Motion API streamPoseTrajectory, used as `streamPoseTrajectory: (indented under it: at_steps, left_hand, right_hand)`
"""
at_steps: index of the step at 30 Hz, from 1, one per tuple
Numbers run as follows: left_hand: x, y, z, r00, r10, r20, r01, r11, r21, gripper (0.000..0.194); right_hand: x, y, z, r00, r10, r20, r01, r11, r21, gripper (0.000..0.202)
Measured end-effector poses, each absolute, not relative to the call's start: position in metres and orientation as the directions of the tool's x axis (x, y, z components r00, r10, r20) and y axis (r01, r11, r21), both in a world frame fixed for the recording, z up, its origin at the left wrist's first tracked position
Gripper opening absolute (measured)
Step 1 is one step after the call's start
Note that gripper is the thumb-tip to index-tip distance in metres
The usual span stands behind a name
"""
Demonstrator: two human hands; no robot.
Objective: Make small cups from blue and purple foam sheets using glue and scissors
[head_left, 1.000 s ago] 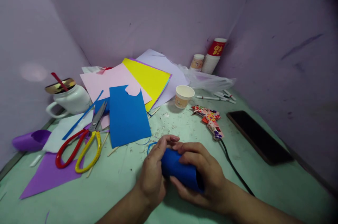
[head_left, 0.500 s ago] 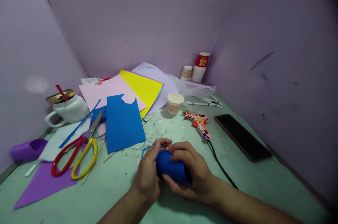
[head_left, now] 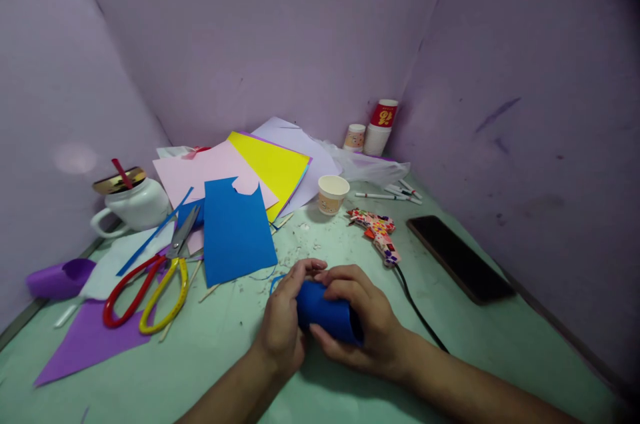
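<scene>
A blue paper tube (head_left: 327, 311) lies between my two hands, just above the front of the green tabletop. My left hand (head_left: 283, 317) is cupped against its left end, with the fingers curled over the top. Thumb below and fingers above, my right hand (head_left: 367, 317) grips the tube near its open right end. A thin blue paper scrap (head_left: 276, 283) pokes out beside my left hand. To the left lies a blue sheet (head_left: 240, 234) with a rounded bite cut from its top edge. Scissors (head_left: 173, 264) with one red and one yellow handle lie beside it.
A glue gun (head_left: 375, 234) with a black cord and a phone (head_left: 457, 257) lie at right. A small paper cup (head_left: 333, 195) stands mid-table, markers (head_left: 385, 197) behind. Coloured sheets (head_left: 270, 171), stacked cups (head_left: 377, 141) and a white mug (head_left: 143, 204) line the back and left.
The view has shifted very slightly, so things at left appear a little further right. Both hands keep their hold on the blue tube with hardly any movement.
</scene>
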State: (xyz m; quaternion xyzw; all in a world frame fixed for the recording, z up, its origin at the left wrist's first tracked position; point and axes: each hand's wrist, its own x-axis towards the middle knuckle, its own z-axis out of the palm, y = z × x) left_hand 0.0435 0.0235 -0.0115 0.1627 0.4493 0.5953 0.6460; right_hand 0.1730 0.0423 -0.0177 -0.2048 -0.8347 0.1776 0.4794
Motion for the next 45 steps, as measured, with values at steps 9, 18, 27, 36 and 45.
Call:
streamPoseTrajectory:
  at_steps: [9,18,27,36,45]
  left_hand:
    - [0.045,0.023,-0.006,-0.118,0.901,-0.418,-0.619,0.263,0.74,0.022]
    - [0.037,0.032,0.007,0.098,0.857,-0.505,-0.753,0.396,0.526,0.032]
    - [0.033,0.031,0.005,0.067,0.892,-0.447,-0.721,0.354,0.597,0.043]
    - [0.04,0.031,0.006,0.021,0.907,-0.422,-0.725,0.304,0.618,0.038]
    - [0.028,0.035,0.005,0.136,0.841,-0.524,-0.723,0.445,0.528,0.045]
  right_hand:
    - [0.173,0.042,-0.016,-0.467,0.52,0.715,0.177,0.847,-0.501,0.04]
    - [0.18,0.057,-0.014,-0.416,0.616,0.669,0.161,0.774,-0.612,0.041]
    - [0.185,0.073,-0.018,-0.079,0.965,0.249,0.262,0.261,-0.929,0.036]
    - [0.191,0.074,-0.021,-0.187,0.971,0.15,0.229,0.192,-0.954,0.044]
    - [0.192,0.056,-0.005,-0.583,0.426,0.691,-0.056,0.828,-0.558,0.046]
